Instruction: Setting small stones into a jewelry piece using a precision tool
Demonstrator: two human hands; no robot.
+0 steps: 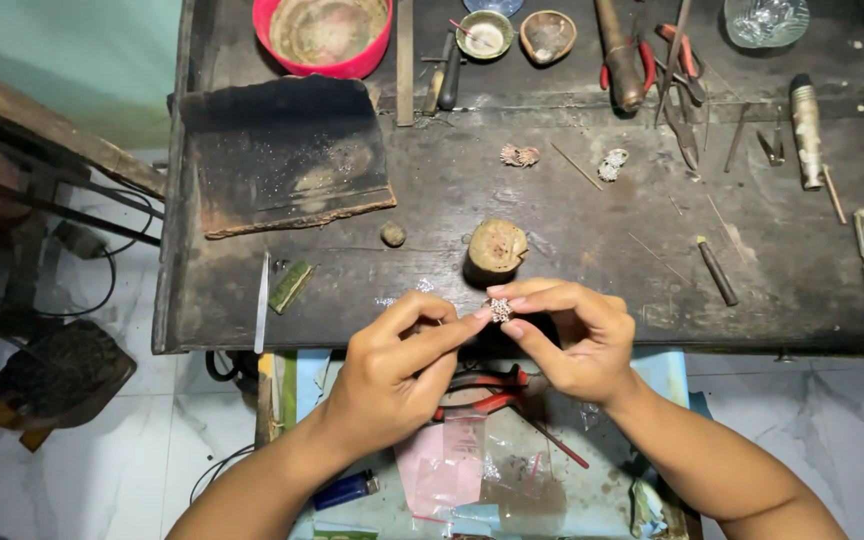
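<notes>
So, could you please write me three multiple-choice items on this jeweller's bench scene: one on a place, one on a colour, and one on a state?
1. Where is the small silver ornament?
A. Inside the bowl
B. Between the fingertips of both hands
C. On the charred block

2. What colour is the big bowl at the bench's far edge?
A. Red
B. Blue
C. Yellow

3. How does the wooden stump stand?
A. Held in the left hand
B. Free on the bench
C. Lying in the bowl

Key: 1 B, the left hand and right hand pinch it together; 2 A, its rim is red; 3 B, it sits untouched beyond the hands.
</notes>
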